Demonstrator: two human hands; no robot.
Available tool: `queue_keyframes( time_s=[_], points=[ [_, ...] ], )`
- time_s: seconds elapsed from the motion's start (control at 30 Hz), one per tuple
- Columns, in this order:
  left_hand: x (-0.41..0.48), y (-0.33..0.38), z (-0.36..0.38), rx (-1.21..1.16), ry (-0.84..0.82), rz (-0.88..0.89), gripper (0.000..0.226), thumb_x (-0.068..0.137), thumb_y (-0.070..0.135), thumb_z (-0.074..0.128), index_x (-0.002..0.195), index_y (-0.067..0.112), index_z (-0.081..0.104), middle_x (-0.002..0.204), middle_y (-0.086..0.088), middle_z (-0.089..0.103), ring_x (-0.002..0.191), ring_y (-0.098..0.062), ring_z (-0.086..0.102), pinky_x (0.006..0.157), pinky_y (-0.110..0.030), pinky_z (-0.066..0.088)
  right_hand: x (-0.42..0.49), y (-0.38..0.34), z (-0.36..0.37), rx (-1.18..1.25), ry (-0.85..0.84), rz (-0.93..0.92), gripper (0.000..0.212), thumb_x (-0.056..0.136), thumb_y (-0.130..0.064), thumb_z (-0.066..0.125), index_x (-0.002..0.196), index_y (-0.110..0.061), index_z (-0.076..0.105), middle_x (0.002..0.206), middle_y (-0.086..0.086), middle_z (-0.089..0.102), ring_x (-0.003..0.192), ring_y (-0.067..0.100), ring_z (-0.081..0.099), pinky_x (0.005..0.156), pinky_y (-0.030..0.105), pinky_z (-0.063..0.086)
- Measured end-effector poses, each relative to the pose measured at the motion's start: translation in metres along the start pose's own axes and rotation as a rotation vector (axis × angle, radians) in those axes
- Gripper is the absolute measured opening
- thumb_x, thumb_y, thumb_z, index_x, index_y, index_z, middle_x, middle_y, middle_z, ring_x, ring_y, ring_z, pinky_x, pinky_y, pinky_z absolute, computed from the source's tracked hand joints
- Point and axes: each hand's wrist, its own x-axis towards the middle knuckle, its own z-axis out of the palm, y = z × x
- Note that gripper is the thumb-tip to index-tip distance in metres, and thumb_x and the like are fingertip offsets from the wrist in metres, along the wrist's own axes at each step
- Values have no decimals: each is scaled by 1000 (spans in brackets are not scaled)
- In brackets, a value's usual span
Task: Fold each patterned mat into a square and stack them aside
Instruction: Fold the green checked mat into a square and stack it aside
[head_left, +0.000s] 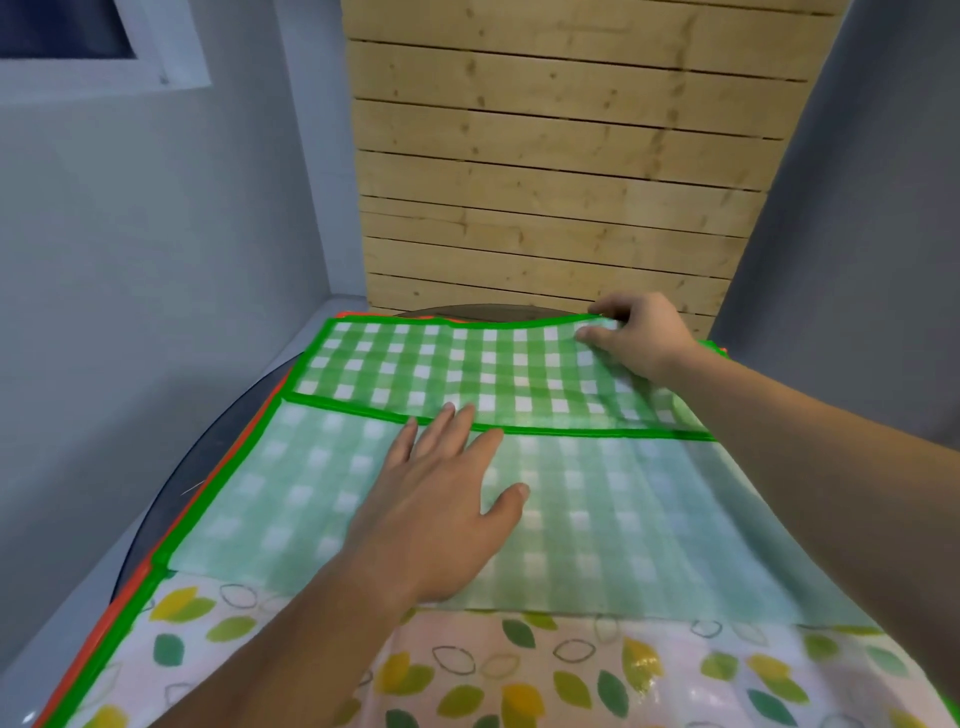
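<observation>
So the green checked mat (519, 374) is spread over the middle of the round dark surface (171, 493), with a brighter flap laid across its far half and the paler side showing nearer. The left hand (441, 514) is laid flat, grip wide, fingers straight, fingertips just reaching the flap's green-trimmed edge at about 12 o'clock from the palm. The right hand (641, 332) is up at 1 o'clock, its grip pinched on the mat's far right corner, which is raised a little off the layer below. For a clean square, the flat hand is probably best kept as the anchor while the pinched corner is drawn taut and matched trim to trim, and then the crease gets smoothed from the middle out. Otherwise the ripples seen near 2 o'clock will likely be locked in. The material looks thin, limp and slightly glossy, like a coated woven sheet, so slipping against the mat underneath is a fair risk. A leaf-print mat (571, 670) with a shiny pinkish ground is lying below at 6 o'clock, and an orange trim (136, 584) peeks out along 8 o'clock. A pale wooden slat panel (545, 182), knotty and matte, is stood behind at 12 o'clock.
</observation>
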Motion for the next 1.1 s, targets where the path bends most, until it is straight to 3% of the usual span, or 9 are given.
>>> queue_keyframes(
  time_s=[0.13,0.33,0.43,0.5,0.6,0.7,0.83,0.97,1.1],
  points=[
    [-2,1,-1,-1,15,-1,67,99,65,23,159,36,15,169,9,-8,152,-5,-18,126,-40,-7,-3,-5,-9,12,71,-55,34,78,-46,78,106,-28,72,100,-5,67,91,17,63,84,32,51],
    [-6,7,-6,-15,62,17,59,102,58,27,156,33,25,170,3,0,155,-10,-11,127,-39,-2,-38,-34,-41,203,77,-173,15,81,-27,80,86,-18,68,76,-5,63,67,8,55,65,23,44],
    [-12,14,-15,63,190,62,52,103,50,32,147,25,45,162,-1,30,151,-18,21,124,-37,17,-68,-48,-61,149,49,-245,16,81,-26,80,78,-21,64,69,-4,61,61,9,52,60,24,44],
    [-18,21,-22,153,267,138,48,100,45,36,130,19,62,142,-4,55,134,-21,47,113,-39,36,-89,-53,-71,119,27,-282,18,80,-26,79,73,-22,63,66,-5,61,59,9,52,60,25,44],
    [-29,29,-36,164,370,238,42,96,39,42,117,15,68,127,-7,63,119,-27,57,105,-39,38,-120,-56,-83,72,-2,-302,18,80,-30,78,69,-22,66,66,-5,65,61,11,57,64,31,49],
    [-45,41,-57,191,491,357,39,92,33,51,122,11,63,140,-15,55,131,-35,50,111,-44,32,-154,-62,-96,-6,-45,-324,15,81,-31,76,70,-25,68,68,-13,67,67,6,60,75,36,52],
    [-75,55,-73,252,568,562,57,85,34,62,134,7,57,156,-18,40,147,-33,33,121,-49,27,-201,-70,-107,-226,-73,-356,13,81,-37,74,73,-30,68,76,-19,66,79,5,59,92,37,41],
    [-87,51,-67,335,340,437,73,89,54,50,149,12,45,163,-12,31,154,-26,20,123,-43,13,-240,-63,-101,-339,-127,-354,13,78,-46,75,78,-33,73,88,-15,68,90,5,59,94,35,31],
    [-83,41,-50,276,-23,278,76,97,67,32,161,32,11,170,1,-2,155,-15,-12,125,-37,-11,-262,-45,-81,-318,-195,-246,10,76,-46,75,72,-39,70,92,-15,67,93,4,58,90,32,29]
  ],
)
